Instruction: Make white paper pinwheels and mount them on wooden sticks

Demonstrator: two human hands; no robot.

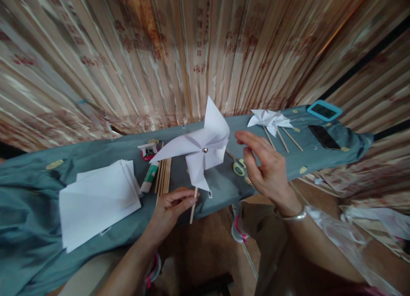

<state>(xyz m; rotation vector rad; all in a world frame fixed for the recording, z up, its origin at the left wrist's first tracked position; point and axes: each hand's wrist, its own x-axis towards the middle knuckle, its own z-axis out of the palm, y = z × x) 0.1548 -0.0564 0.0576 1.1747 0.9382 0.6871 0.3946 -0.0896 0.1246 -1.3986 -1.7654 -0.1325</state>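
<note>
A white paper pinwheel [205, 148] stands upright on a thin wooden stick [193, 210], with a metal pin at its centre. My left hand [173, 204] pinches that stick below the blades. To the right of the blades, my right hand [264, 165] is raised and apart from them, its fingers loosely bent and nothing visible between them. Behind the right hand, scissors [238, 168] with pale green handles lie on the cloth, partly covered by the pinwheel.
A teal cloth [105, 153] covers the narrow table. On it lie white paper sheets [99, 202], a glue stick [149, 177], a small red box [148, 151], several wooden sticks [165, 176], finished pinwheels [270, 118], a black phone [324, 137] and a blue-framed device [324, 110]. A curtain [198, 44] hangs behind.
</note>
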